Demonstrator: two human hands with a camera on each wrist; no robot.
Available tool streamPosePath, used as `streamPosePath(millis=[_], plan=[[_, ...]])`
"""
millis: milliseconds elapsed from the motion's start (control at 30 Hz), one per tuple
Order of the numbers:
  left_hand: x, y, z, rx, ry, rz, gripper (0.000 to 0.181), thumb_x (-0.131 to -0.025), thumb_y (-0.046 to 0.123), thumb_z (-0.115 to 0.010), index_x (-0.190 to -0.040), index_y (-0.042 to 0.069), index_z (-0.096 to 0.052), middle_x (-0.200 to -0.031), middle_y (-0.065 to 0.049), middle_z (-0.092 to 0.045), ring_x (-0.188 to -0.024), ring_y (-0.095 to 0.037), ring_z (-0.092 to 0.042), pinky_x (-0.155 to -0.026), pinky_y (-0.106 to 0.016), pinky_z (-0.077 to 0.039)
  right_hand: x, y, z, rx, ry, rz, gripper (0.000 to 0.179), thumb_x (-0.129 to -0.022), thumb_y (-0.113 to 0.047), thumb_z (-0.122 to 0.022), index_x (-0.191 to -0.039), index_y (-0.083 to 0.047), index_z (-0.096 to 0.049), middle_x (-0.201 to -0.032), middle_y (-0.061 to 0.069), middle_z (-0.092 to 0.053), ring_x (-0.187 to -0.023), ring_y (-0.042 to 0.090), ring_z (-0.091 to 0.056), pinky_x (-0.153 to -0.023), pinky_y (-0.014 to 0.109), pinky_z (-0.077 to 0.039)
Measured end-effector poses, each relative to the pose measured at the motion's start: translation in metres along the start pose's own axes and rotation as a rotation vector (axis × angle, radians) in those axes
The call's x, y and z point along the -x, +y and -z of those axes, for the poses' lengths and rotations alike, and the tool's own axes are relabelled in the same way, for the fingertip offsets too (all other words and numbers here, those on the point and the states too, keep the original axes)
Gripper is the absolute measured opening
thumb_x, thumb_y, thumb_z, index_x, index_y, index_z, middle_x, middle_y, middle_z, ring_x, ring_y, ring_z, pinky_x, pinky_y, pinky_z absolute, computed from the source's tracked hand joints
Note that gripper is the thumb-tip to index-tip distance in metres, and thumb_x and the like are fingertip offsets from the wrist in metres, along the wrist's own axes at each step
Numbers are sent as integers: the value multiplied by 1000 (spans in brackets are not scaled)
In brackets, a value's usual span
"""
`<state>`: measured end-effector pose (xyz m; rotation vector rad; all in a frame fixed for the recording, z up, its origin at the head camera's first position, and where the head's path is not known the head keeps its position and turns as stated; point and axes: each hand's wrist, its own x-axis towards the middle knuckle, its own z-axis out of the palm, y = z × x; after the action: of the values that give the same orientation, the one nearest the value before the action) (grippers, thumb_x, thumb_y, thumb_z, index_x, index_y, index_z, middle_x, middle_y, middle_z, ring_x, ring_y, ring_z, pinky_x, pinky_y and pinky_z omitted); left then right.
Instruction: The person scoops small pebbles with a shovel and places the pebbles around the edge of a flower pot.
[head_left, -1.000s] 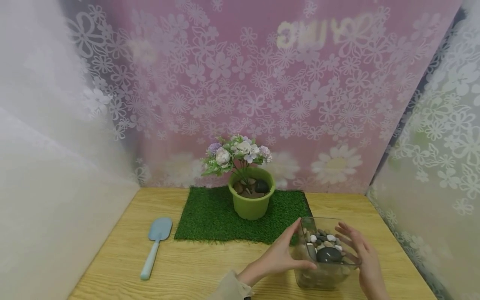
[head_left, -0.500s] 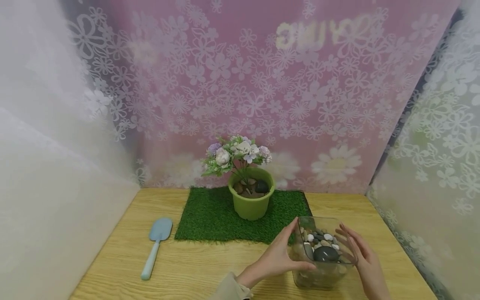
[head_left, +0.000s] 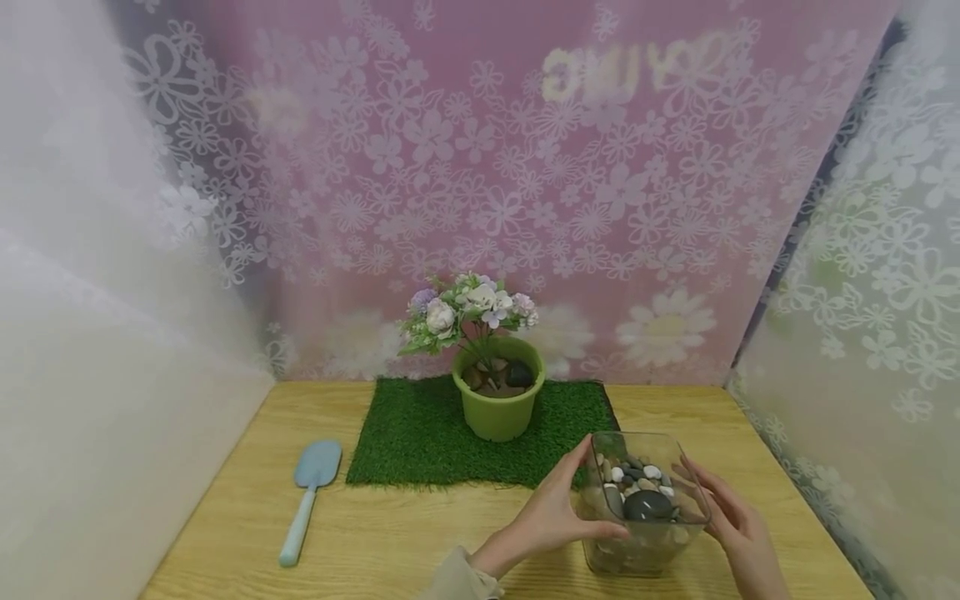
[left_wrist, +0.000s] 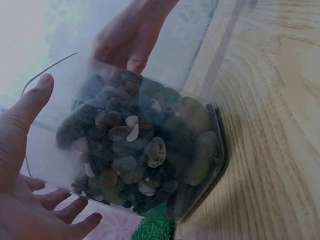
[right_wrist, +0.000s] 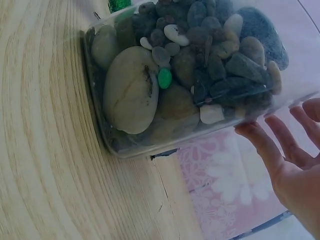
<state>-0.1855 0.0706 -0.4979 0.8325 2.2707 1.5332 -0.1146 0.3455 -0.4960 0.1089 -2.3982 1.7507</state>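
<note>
A clear square container [head_left: 626,557] filled with pebbles stands on the table at the lower right of the head view. One large glossy black stone [head_left: 648,505] lies on top, among smaller white, grey and brown pebbles [left_wrist: 131,162]. My left hand [head_left: 551,508] grips the container's left side, thumb along the front and fingers round the back corner. On the opposite side my right hand [head_left: 738,525] holds the right wall near the rim, its fingers at the back corner. Through the wall, the right wrist view shows a big pale stone [right_wrist: 131,90] and a small green one [right_wrist: 165,78].
Behind the container, a green pot [head_left: 498,417] with white and purple flowers [head_left: 472,308] stands on an artificial grass mat [head_left: 405,450]. A light blue trowel [head_left: 307,500] lies at left on the wooden table [head_left: 390,533]. Floral curtains [head_left: 450,167] hang around the table.
Both hands and the container have shifted slightly left. My right hand's fingers have come closer against the container's right side. The view has drifted a little too.
</note>
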Motion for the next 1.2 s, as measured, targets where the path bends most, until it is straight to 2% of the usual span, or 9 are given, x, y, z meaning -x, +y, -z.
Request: streamPosePath(millis=[100,200,533,700,800,1033,1200], plan=[[0,0,0,5,-1,-2,106,-83,55,-80,-157,52,-5,-165,16,-19,-150,-17,-29,-108,-57,-41,0,0,-1,0,12,19,47,-111,-19,-41,-156,-6,-38,-141,-31,-48,-117,-17,-49,-82,48,-58],[0,0,0,9,2,-4,106,-83,54,-80,-157,51,-6,-164,16,-20,-150,-16,-29,-108,-56,-41,0,0,-2,-15,7,38,47,-111,-17,-41,-156,-4,-38,-140,-26,-53,-118,-12,-54,-79,26,-56],[2,2,2,13,13,-4,107,-82,52,-82,-158,50,-7,-164,14,-22,-150,-18,-30,-109,-56,-40,-1,0,-6,-77,-4,69,45,-111,-13,-40,-155,-1,-38,-140,-27,-53,-117,-10,-56,-76,24,-55],[5,0,6,43,22,-15,107,-81,49,-84,-158,50,-9,-162,15,-27,-147,-15,-33,-109,-53,-41,-2,0,-11,-99,-9,108,45,-110,-10,-41,-153,2,-38,-140,-24,-54,-118,-7,-57,-80,23,-56],[9,-3,14,60,24,-21,106,-81,50,-84,-157,51,-10,-161,16,-28,-146,-14,-34,-109,-53,-41,-3,-1,-19,-100,-13,107,45,-110,-11,-42,-153,2,-38,-141,-24,-53,-118,-8,-57,-82,20,-54],[18,-11,31,92,11,-39,106,-81,47,-84,-157,51,-11,-162,16,-28,-147,-12,-33,-113,-56,-35,-7,-4,-36,-65,5,83,44,-110,-14,-43,-153,-1,-42,-140,-28,-50,-116,-11,-55,-79,21,-56],[24,-16,41,103,17,-40,106,-81,43,-85,-158,49,-13,-162,13,-30,-146,-12,-35,-111,-54,-38,-11,-3,-48,-103,-16,133,43,-110,-9,-43,-151,0,-43,-141,-26,-52,-118,-8,-56,-79,22,-56]])
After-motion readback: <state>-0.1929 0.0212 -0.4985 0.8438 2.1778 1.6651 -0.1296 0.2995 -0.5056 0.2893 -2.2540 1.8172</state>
